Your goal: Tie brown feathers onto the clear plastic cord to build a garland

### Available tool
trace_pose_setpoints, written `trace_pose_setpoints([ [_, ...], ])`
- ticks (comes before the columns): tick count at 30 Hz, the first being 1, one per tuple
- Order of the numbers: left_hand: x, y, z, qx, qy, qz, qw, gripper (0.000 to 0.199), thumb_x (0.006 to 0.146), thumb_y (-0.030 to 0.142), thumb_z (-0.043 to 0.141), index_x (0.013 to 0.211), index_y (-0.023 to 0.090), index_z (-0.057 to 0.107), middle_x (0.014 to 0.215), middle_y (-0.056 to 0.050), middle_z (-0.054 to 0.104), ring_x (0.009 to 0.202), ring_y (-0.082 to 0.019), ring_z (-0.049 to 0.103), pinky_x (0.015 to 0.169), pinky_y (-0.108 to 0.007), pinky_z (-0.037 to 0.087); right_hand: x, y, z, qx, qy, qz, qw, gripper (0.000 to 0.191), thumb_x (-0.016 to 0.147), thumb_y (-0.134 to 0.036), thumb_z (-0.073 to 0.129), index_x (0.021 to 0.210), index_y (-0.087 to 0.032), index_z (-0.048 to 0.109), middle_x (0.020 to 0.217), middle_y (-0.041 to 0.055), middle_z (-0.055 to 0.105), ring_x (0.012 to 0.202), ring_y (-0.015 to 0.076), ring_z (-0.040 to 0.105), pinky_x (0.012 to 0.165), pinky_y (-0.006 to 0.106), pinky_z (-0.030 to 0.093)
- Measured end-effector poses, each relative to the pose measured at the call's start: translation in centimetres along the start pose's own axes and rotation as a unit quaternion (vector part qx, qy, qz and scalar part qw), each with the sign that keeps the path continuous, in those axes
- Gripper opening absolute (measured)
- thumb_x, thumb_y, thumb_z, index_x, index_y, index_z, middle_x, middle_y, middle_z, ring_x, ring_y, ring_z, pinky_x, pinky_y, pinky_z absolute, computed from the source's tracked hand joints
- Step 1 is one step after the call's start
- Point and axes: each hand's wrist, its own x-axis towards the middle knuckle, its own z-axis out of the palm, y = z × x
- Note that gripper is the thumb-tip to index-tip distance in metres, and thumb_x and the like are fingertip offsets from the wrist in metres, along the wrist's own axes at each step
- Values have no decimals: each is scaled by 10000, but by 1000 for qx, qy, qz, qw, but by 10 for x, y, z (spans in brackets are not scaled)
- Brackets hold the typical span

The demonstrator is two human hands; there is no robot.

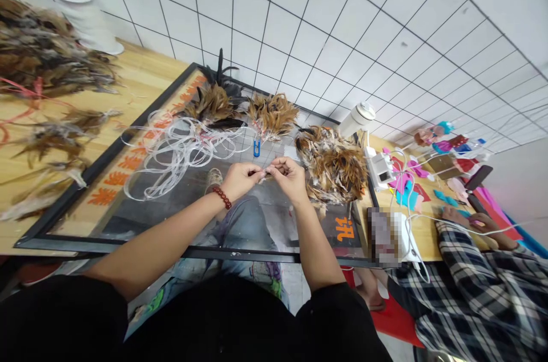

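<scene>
My left hand (244,180), a beaded bracelet on its wrist, meets my right hand (289,178) over the glass panel (274,214). Both are closed, thumbs and fingertips pinched together at nearly one spot. What they pinch is too small to make out. Just beyond them lies a blue-handled tool (257,147), perhaps thread snips. Behind it rest a brown feather bunch (273,113) and another feather bunch (212,104) with black plumes. A tangle of clear white cord (171,151) spreads left of my hands. To the right sits a larger feather pile (334,165).
Loose feathers (64,133) and a big feather heap (47,45) lie at left by a white spool (81,16). A white bottle (357,118), power strips (380,168) and cables stand right. Beyond, a co-worker in a plaid sleeve (464,262) handles coloured pieces. A tiled wall backs the table.
</scene>
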Motion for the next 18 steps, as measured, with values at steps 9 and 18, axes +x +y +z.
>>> trace_pose_setpoints([
  [9, 6, 1, -2, -164, 97, -77, 979, 286, 614, 393, 731, 723, 129, 724, 565, -16, 642, 457, -85, 478, 475, -221, 402, -3, 3, 0, -229, -77, -136, 961, 126, 835, -239, 566, 905, -222, 669, 822, 21, 676, 681, 138, 581, 686, 261, 450],
  [18, 2, 6, -2, -182, 50, -69, 980, 283, 652, 409, 712, 710, 132, 714, 554, -5, 602, 476, -84, 472, 481, -217, 397, -1, 1, 3, -178, -11, -159, 971, 199, 899, -248, 487, 992, -218, 659, 947, 64, 663, 890, 158, 612, 794, 290, 490],
])
